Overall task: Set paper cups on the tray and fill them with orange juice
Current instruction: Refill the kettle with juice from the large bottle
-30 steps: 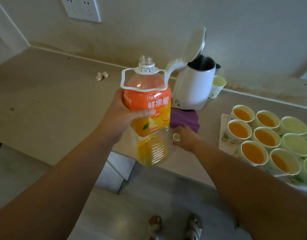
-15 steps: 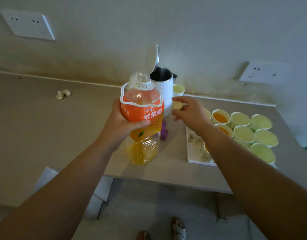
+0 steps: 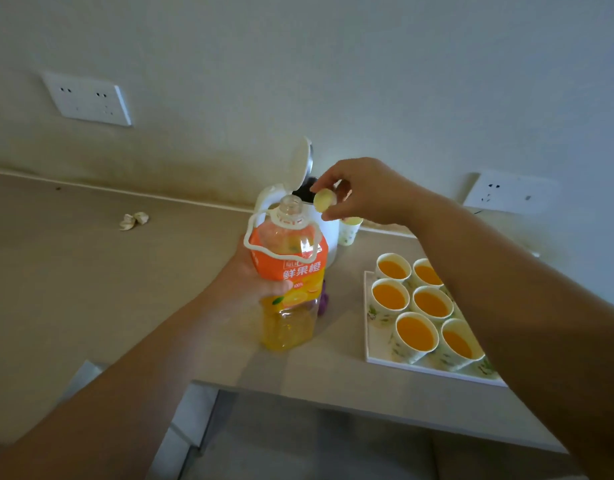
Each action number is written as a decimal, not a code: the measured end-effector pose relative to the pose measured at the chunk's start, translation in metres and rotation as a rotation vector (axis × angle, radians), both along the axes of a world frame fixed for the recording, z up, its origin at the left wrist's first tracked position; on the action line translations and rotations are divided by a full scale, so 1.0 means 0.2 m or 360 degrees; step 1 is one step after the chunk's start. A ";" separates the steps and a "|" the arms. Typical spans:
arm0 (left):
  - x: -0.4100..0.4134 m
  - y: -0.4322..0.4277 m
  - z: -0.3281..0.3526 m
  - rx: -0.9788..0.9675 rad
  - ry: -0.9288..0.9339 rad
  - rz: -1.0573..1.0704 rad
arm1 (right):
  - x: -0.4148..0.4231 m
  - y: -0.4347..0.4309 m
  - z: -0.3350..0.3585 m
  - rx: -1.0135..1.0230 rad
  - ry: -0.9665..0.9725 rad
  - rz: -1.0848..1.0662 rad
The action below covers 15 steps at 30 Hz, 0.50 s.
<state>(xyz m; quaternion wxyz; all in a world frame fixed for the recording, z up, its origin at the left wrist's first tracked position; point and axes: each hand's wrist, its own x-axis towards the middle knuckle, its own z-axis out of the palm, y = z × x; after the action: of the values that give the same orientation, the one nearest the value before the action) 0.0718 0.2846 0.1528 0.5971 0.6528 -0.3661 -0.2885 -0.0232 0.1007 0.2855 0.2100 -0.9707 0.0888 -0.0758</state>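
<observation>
My left hand [image 3: 260, 284] grips an orange juice bottle [image 3: 289, 282] by its orange label and holds it upright above the counter; its neck is uncapped and a little juice sits in the bottom. My right hand [image 3: 362, 192] pinches the pale yellow bottle cap [image 3: 324, 200] just above and to the right of the bottle's mouth. On the right a white tray [image 3: 371, 355] carries several paper cups [image 3: 416, 336] filled with orange juice. My right forearm hides the tray's far right part.
A white kettle [image 3: 303, 164] with its lid up stands behind the bottle, a single paper cup [image 3: 348, 230] beside it. A purple cloth [image 3: 322, 303] lies behind the bottle. A crumpled scrap [image 3: 134, 220] lies at the left of the counter. Wall sockets [image 3: 87, 100] are above.
My right hand picked the cap off the counter and raised it to just above the bottle's mouth. The view swung right and up; the bottle stays in my left hand.
</observation>
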 end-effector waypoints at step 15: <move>0.02 -0.01 -0.03 0.0113 -0.0007 0.0048 | 0.15 0.18 0.13 -0.0713 0.0167 0.0518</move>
<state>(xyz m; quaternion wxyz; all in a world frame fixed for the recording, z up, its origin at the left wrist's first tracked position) 0.0761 0.2832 0.1463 0.5770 0.6797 -0.3471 -0.2909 0.0070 0.1377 0.3111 -0.0053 -0.9970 -0.0764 -0.0085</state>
